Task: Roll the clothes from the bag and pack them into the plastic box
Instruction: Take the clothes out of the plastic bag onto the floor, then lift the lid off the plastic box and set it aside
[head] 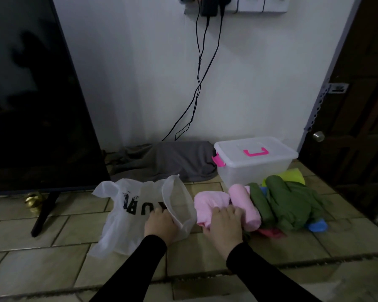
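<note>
Our left hand [160, 222] grips the edge of the white translucent plastic bag [127, 216] on the tiled floor [52, 269]. Our right hand [224, 223] presses the pink cloth [207, 203] beside the lidded clear plastic box [255, 162].

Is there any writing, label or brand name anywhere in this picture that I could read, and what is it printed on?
Translucent white plastic bag: bold black letters, seen reversed and crumpled; shapes like "A", "O", "U", "B" show, but no whole word can be read.
Clear plastic box with pink handle: no label or text visible.
Black television screen: no brand mark visible.
White wall sockets: no readable markings.
</note>
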